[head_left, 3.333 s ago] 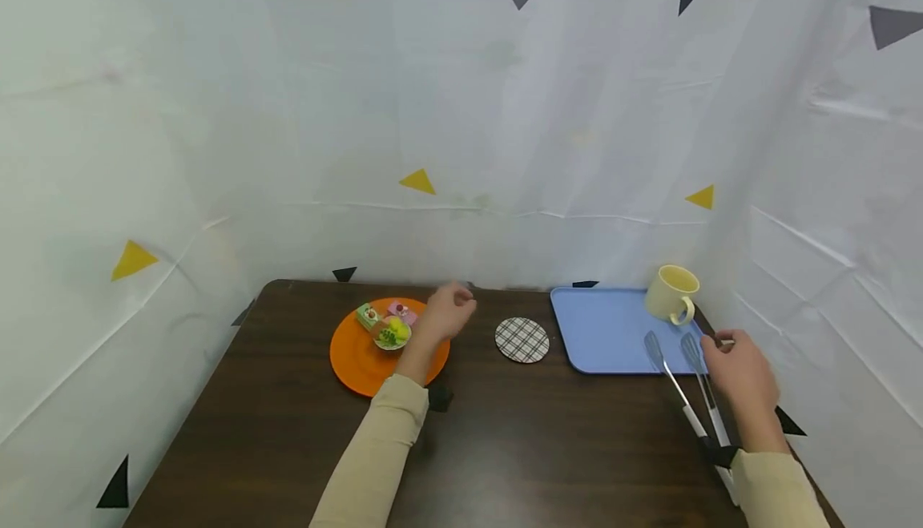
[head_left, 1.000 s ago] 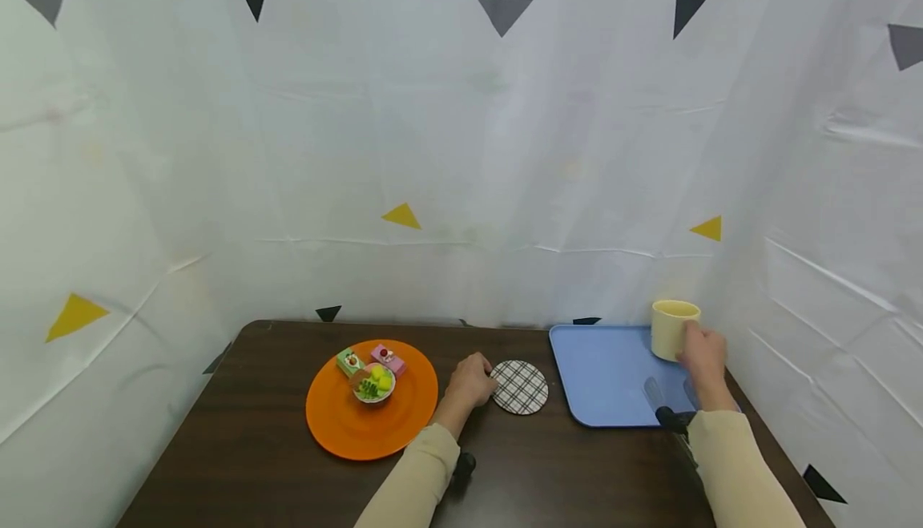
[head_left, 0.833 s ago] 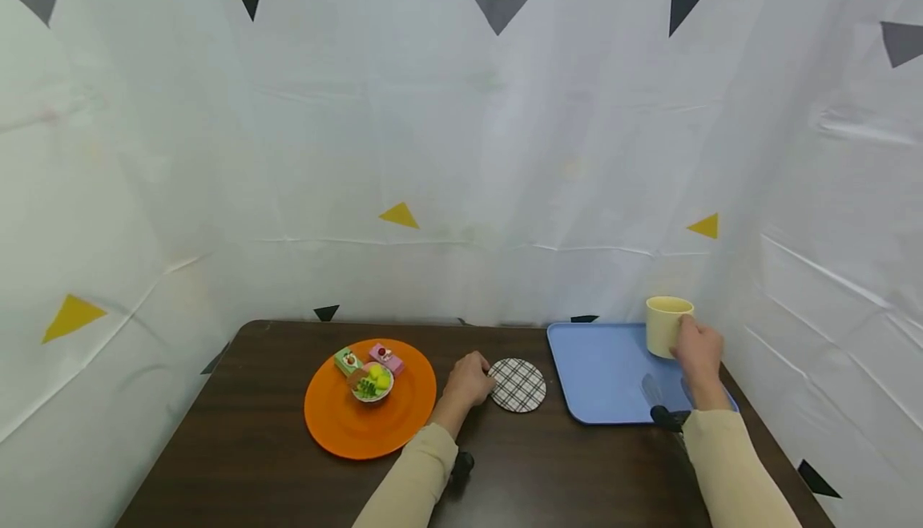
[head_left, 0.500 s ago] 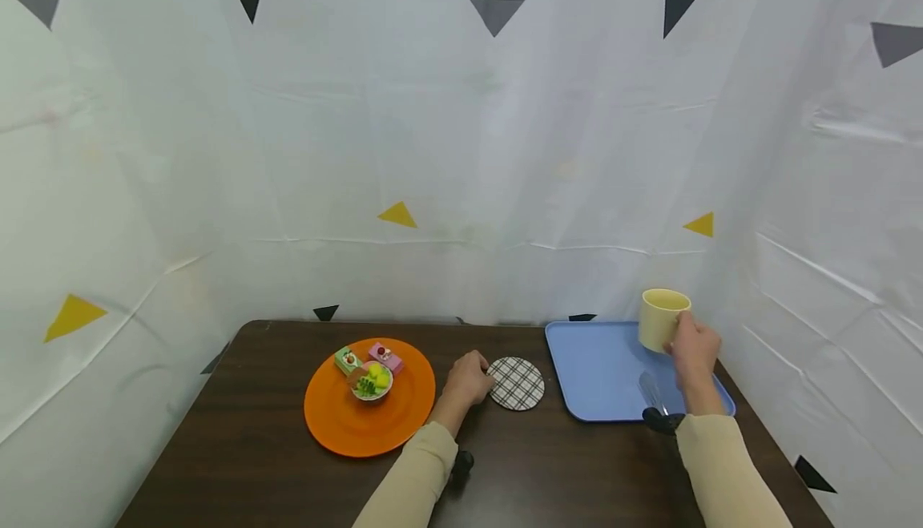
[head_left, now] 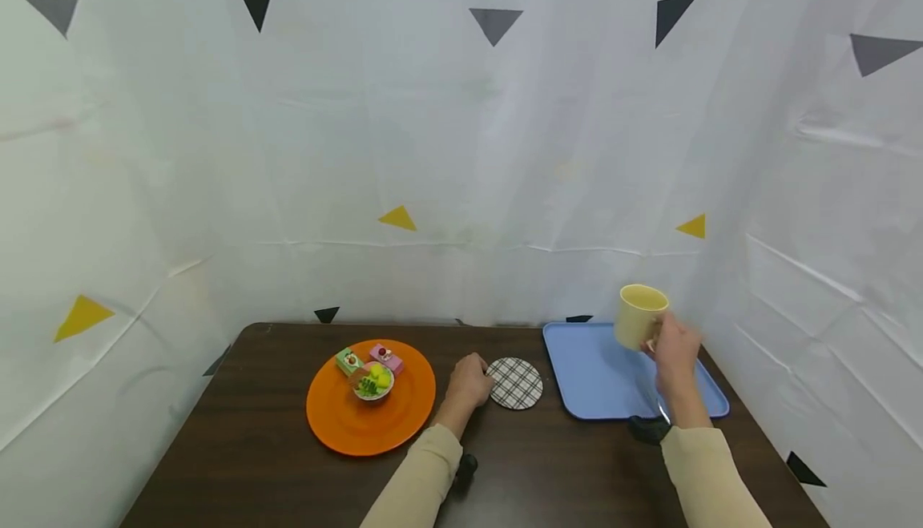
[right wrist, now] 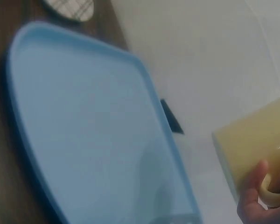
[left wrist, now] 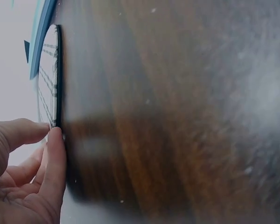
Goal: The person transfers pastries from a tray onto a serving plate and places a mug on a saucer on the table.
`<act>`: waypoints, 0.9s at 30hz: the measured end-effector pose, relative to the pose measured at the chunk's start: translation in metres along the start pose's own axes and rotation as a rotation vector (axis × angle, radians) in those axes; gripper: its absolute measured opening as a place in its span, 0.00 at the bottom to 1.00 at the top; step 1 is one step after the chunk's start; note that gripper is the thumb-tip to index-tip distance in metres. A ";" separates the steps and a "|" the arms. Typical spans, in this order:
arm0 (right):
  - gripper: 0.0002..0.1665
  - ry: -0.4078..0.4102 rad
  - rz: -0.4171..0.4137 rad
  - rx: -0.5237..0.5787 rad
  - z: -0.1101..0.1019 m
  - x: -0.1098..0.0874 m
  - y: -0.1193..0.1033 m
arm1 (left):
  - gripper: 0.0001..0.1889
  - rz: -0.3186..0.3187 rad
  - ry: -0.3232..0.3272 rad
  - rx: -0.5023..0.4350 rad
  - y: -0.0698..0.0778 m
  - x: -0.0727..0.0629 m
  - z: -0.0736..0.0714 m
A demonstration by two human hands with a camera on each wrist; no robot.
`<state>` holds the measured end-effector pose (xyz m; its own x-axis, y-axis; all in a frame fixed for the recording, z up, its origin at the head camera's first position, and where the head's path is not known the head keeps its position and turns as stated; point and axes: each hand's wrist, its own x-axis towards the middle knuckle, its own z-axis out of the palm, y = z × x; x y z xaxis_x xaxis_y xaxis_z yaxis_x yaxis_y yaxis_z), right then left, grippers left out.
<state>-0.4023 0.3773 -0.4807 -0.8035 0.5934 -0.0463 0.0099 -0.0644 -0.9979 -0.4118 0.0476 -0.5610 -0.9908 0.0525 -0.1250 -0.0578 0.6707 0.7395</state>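
Observation:
My right hand (head_left: 675, 352) grips a pale yellow mug (head_left: 638, 318) by its handle, raised above the blue tray (head_left: 586, 384). In the right wrist view the mug (right wrist: 249, 144) is at the right, clear of the tray's surface, with fingers (right wrist: 256, 177) at the handle. A round checked coaster (head_left: 515, 384) lies on the table left of the tray. My left hand (head_left: 470, 384) is at its left edge. The left wrist view shows thumb and forefinger pinching the rim of the coaster (left wrist: 47, 88).
An orange plate (head_left: 339, 420) at the left bears a small bowl (head_left: 373, 382) of toy food, a green box (head_left: 349, 360) and a pink box (head_left: 386, 358). Metal utensils lie partly hidden under the right forearm. A white curtain (head_left: 461, 135) hangs behind the dark table (head_left: 238, 432).
My left hand has come from above the plate to the coaster, then stayed. My right hand has gone from beside the utensils to the mug, lifted it off the tray and carried it left.

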 end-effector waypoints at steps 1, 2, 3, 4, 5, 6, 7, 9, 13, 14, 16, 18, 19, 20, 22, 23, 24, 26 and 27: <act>0.25 -0.005 0.009 0.013 0.001 -0.003 0.001 | 0.10 -0.003 0.006 0.003 0.000 0.000 0.002; 0.25 -0.006 0.019 0.032 0.002 -0.006 0.002 | 0.10 -0.001 0.015 0.004 0.001 0.001 0.005; 0.26 -0.010 0.024 0.056 0.003 -0.008 0.003 | 0.10 0.003 0.026 0.002 0.002 0.000 0.007; 0.26 -0.016 0.027 0.075 0.004 -0.010 0.004 | 0.09 0.004 0.034 -0.008 0.004 0.000 0.008; 0.26 -0.025 0.031 0.098 0.004 -0.012 0.005 | 0.09 0.006 0.041 -0.020 0.005 0.000 0.010; 0.27 -0.034 0.027 0.119 0.006 -0.014 0.006 | 0.09 0.006 0.048 -0.030 0.007 -0.001 0.011; 0.28 -0.044 0.022 0.125 0.007 -0.017 0.007 | 0.09 0.010 0.056 -0.038 0.009 -0.002 0.012; 0.28 -0.068 0.016 0.125 0.009 -0.022 0.010 | 0.09 0.010 0.066 -0.055 0.012 -0.004 0.014; 0.29 -0.102 0.026 0.123 0.018 -0.037 0.017 | 0.09 -0.013 0.071 -0.059 0.011 -0.007 0.015; 0.29 -0.110 0.032 0.131 0.021 -0.041 0.020 | 0.09 -0.018 0.071 -0.058 0.009 -0.007 0.014; 0.30 -0.125 0.047 0.157 0.028 -0.047 0.024 | 0.10 -0.024 0.072 -0.053 0.006 -0.007 0.013; 0.31 -0.143 0.055 0.179 0.035 -0.053 0.026 | 0.10 -0.022 0.073 -0.049 0.005 -0.007 0.011; 0.31 -0.153 0.056 0.187 0.038 -0.057 0.027 | 0.10 -0.016 0.072 -0.046 0.005 -0.008 0.010; 0.31 -0.165 0.057 0.198 0.042 -0.060 0.028 | 0.10 -0.010 0.072 -0.045 0.005 -0.008 0.009; 0.32 -0.196 0.051 0.212 0.049 -0.068 0.030 | 0.09 -0.005 0.072 -0.045 0.006 -0.010 0.008; 0.32 -0.214 0.048 0.214 0.052 -0.072 0.032 | 0.09 -0.005 0.072 -0.045 0.006 -0.010 0.007; 0.32 -0.229 0.042 0.221 0.057 -0.076 0.034 | 0.09 -0.007 0.074 -0.045 0.006 -0.011 0.006; 0.32 -0.259 0.035 0.221 0.064 -0.084 0.038 | 0.09 -0.008 0.076 -0.042 0.005 -0.012 0.005; 0.31 -0.271 0.032 0.213 0.067 -0.088 0.041 | 0.09 -0.010 0.076 -0.044 0.005 -0.013 0.005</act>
<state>-0.3716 0.2688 -0.5141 -0.9340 0.3556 -0.0355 -0.0633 -0.2623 -0.9629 -0.3990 0.0539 -0.5593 -0.9965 -0.0116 -0.0827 -0.0710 0.6379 0.7668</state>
